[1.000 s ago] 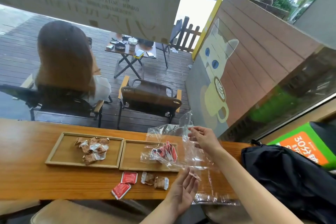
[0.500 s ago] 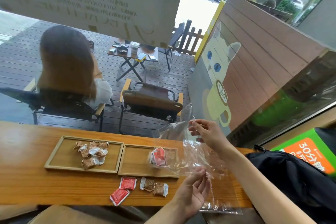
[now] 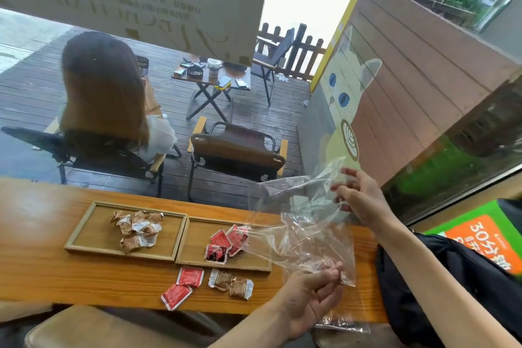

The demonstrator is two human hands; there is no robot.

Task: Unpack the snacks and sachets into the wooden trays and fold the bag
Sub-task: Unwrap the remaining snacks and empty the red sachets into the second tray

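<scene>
Clear plastic bag [image 3: 305, 223] stretched between both pinching hands, left hand [image 3: 308, 299] at the counter [image 3: 42, 271] edge, right hand [image 3: 358, 198] above.

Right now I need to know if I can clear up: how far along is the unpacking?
Partly done. Brown snacks sit in the left tray and red sachets in the right tray. In hand: the clear bag, held up by the left hand and right hand. Left: two loose sachets and two loose snacks on the counter, then folding the bag.
</scene>
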